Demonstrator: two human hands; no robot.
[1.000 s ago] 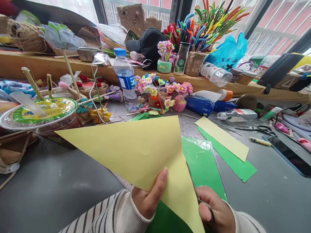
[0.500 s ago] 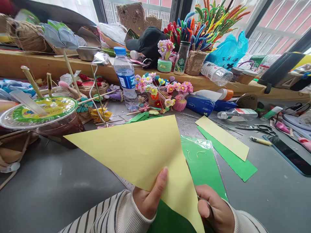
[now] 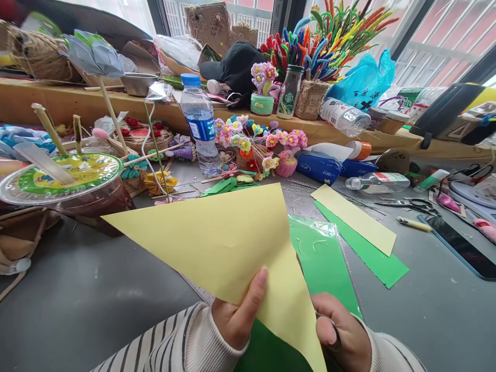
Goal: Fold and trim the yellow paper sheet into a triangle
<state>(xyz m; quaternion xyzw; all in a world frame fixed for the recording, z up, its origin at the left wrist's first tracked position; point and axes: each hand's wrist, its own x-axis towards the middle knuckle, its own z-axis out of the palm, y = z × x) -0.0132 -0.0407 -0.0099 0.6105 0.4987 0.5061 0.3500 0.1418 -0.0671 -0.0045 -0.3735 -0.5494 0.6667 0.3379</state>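
Note:
My left hand [image 3: 239, 315] pinches a large pale yellow paper sheet [image 3: 217, 232], thumb on top and the other fingers hidden beneath. The sheet tapers to a point at the left, and its right part bends down toward me. Against its lower right edge, my right hand [image 3: 343, 330] is closed on scissors [image 3: 336, 330]; just a bit of a dark handle loop shows, and the blades are hidden by the paper. Under the yellow sheet lies green paper [image 3: 271, 349]. Another green sheet [image 3: 325, 263], in a clear sleeve, lies behind my right hand.
Yellow [image 3: 356, 219] and green strips [image 3: 393, 271] lie at right, near black scissors [image 3: 420, 205], a cutter [image 3: 414, 223] and a phone [image 3: 461, 245]. A lidded cup [image 3: 73, 181] stands left, a water bottle [image 3: 199, 126] behind. Craft flowers [image 3: 248, 137] line the back, below a crowded wooden ledge [image 3: 248, 114].
My right hand has shifted very slightly left along the paper's edge. The yellow sheet and my left hand look almost the same.

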